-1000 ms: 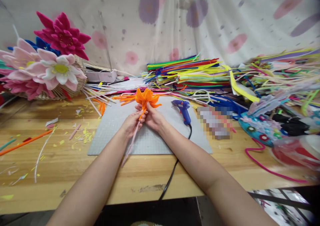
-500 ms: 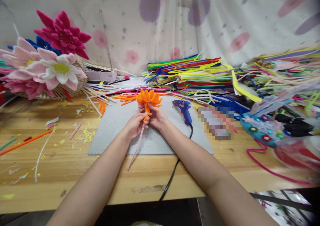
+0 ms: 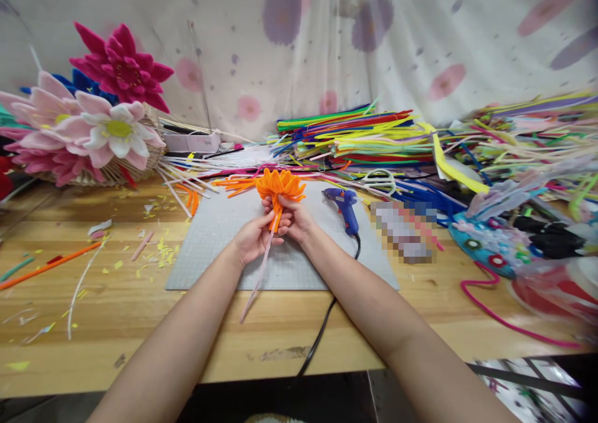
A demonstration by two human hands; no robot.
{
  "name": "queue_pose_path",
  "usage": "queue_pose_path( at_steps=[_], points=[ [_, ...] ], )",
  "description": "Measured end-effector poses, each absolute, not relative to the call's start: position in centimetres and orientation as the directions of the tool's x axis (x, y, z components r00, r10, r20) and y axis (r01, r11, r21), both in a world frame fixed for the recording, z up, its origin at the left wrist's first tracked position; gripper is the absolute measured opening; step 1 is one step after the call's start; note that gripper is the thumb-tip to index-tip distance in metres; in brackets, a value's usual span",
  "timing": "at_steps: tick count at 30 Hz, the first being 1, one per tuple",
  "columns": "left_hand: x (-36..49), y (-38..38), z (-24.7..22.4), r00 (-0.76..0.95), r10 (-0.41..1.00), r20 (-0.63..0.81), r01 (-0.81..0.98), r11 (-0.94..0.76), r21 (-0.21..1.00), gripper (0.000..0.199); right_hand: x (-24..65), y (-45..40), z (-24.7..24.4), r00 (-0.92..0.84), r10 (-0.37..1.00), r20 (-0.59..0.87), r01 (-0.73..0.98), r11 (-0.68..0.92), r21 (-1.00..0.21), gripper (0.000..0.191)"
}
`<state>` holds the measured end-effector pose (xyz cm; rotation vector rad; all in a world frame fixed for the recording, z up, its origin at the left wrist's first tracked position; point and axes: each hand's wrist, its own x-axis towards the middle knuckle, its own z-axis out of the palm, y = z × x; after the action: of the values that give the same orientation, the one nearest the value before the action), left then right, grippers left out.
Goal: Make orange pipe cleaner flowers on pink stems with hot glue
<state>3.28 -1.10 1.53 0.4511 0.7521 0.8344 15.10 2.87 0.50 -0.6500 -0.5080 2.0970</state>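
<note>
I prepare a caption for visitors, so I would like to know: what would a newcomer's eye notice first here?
Probably the bright orange flower, near the middle, held in the left hand and right hand over the grey mat. Next might come the large magenta flower at the upper left, and the multicoloured bundles of strips along the back of the table.

Pale grey-white fabric curtain (image 3: 411,12) spans the back, hanging in soft vertical folds; print of pink and purple round blooms, small grey dots. Before it, light-brown wooden tabletop (image 3: 140,336), lengthwise grain, scuffed patch (image 3: 286,353) near front edge. Dark space (image 3: 261,392) below. Lower right: dark straight bar (image 3: 527,377). Light diffuse, tabletop faintly glossy.
</note>
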Motion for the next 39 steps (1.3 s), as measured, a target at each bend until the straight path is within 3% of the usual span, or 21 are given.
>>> queue_pose_path(
  at_steps=[4, 7, 13, 18, 28, 34, 39],
  points=[
    [3.1, -1.3, 2.3, 0.576, 0.709, -0.407, -0.581, 0.705, 0.406, 0.036, 15.3, 2.5, 1.1, -0.591, 0.781, -0.203, -0.581, -0.587, -0.564, 0.019],
    [3.2, -1.3, 2.3, 0.571, 0.73, -0.376, -0.651, 0.682, 0.334, 0.032, 15.4, 2.5, 1.1, -0.588, 0.796, -0.141, -0.605, -0.55, -0.576, 0.021],
    [3.8, -0.9, 1.3, 0.393, 0.852, -0.345, -0.6, 0.522, 0.606, 0.018, 15.5, 2.9, 0.6, -0.582, 0.794, -0.175, -0.573, -0.553, -0.604, 0.022],
    [3.9, -0.7, 0.8, 0.288, 0.89, -0.353, -0.53, 0.455, 0.715, 0.016, 15.2, 3.0, 0.3, -0.531, 0.819, -0.217, -0.556, -0.53, -0.64, 0.017],
    [4.6, -1.0, 1.2, 0.19, 0.91, -0.368, -0.495, 0.413, 0.765, 0.017, 14.8, 2.9, 0.2, -0.475, 0.833, -0.284, -0.544, -0.532, -0.649, 0.022],
    [4.7, -1.2, 1.2, 0.218, 0.908, -0.358, -0.505, 0.419, 0.755, 0.014, 15.1, 3.5, 0.2, -0.463, 0.823, -0.328, -0.508, -0.551, -0.662, 0.026],
    [4.2, -0.7, 0.9, 0.225, 0.921, -0.317, -0.578, 0.388, 0.718, 0.016, 15.1, 3.2, 0.6, -0.574, 0.769, -0.282, -0.463, -0.589, -0.663, 0.021]
  ],
)
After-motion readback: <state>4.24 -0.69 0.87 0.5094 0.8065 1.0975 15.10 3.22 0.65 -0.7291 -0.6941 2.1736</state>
